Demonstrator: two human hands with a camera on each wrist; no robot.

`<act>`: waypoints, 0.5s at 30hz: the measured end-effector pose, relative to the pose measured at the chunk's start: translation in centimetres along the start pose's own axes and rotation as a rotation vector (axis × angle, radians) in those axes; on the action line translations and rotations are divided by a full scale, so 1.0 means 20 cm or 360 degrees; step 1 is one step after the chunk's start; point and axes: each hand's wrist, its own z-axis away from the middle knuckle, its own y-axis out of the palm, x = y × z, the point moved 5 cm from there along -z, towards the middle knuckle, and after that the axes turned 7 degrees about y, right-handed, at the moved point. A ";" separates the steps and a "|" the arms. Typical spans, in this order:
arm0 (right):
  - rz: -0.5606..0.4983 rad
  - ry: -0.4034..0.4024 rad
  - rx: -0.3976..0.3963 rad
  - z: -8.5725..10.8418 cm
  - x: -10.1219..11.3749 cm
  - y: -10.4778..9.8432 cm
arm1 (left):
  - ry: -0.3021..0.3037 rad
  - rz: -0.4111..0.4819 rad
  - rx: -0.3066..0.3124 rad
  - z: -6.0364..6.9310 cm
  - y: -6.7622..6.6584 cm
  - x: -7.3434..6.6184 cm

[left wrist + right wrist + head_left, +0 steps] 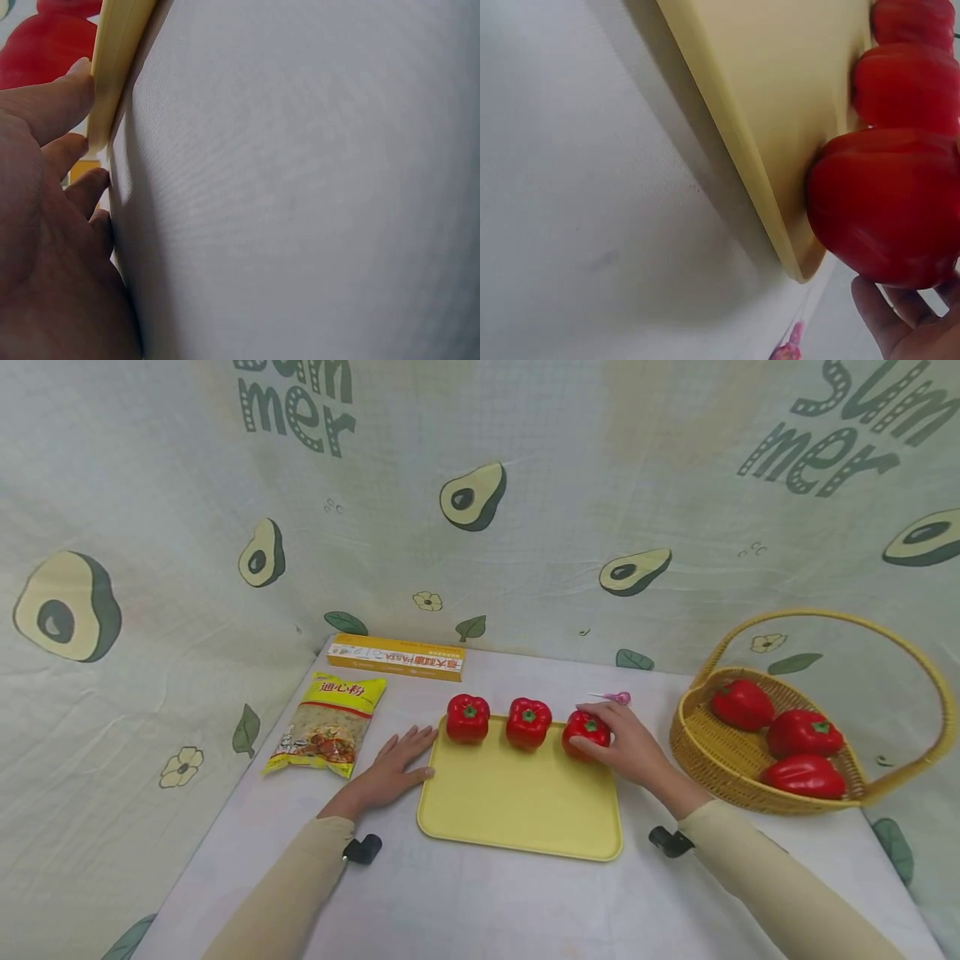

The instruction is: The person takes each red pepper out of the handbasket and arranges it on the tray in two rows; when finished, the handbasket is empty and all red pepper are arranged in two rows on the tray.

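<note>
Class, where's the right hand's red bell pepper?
Head view: the red bell pepper is at the far-right corner of the yellow rectangular tray, beside the middle red pepper.

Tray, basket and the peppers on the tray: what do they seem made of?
Tray: probably plastic, smooth and fairly matt, judging by its even yellow colour and rounded rim.
Basket: looks like woven wicker or rattan with a slight sheen; the weave shows in its wall.
Peppers: glossy with bright highlights; possibly plastic or foam imitations, though real ones can't be ruled out.
</note>
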 end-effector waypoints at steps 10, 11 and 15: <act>0.0005 -0.0043 0.0003 -0.01 0.00 0.01 | -0.0013 0.0000 0.0001 0.00 -0.01 0.00; 0.0006 -0.0047 0.0004 -0.01 0.00 0.01 | -0.0013 0.0002 0.0001 0.00 -0.01 0.00; -0.0002 -0.0049 0.0015 -0.01 0.00 0.02 | -0.0007 -0.0002 0.0004 0.00 0.00 0.00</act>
